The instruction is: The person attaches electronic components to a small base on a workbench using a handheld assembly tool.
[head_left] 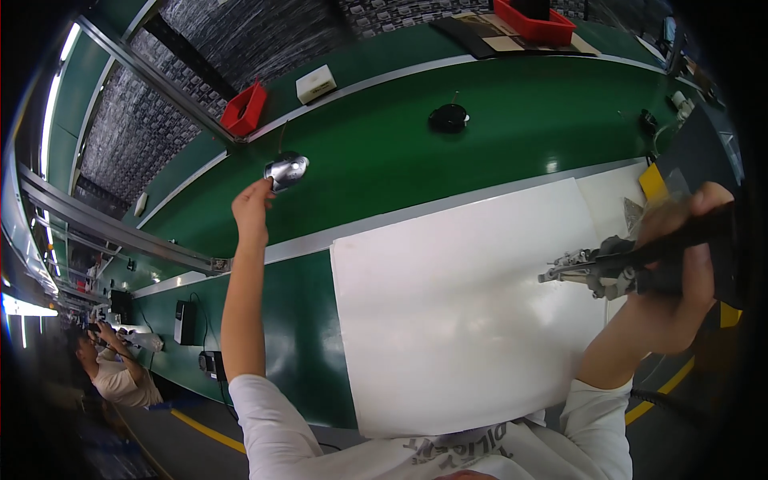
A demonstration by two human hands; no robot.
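Note:
My left hand (pixel 254 210) reaches out over the green conveyor belt, its fingers closed on the near end of a shiny silver rounded part (pixel 288 170). A thin wire or stem sticks up behind that part. Above the right side of a white sheet (pixel 448 320), my right hand (pixel 680 268) is partly blurred, with fingers wrapped around a dark part carrying a grey mechanism (pixel 588 270). The grey end points left over the sheet; its exact kind cannot be told. Farther along the belt lies a black rounded part (pixel 448 118), similar in shape to the silver one.
Beyond the belt are a red bin (pixel 244 110), a white box (pixel 315 84) and another red bin (pixel 534 22). Dark and yellow equipment (pixel 654 184) stands at right. A metal frame post (pixel 120 208) rises at left, where another person (pixel 120 376) works.

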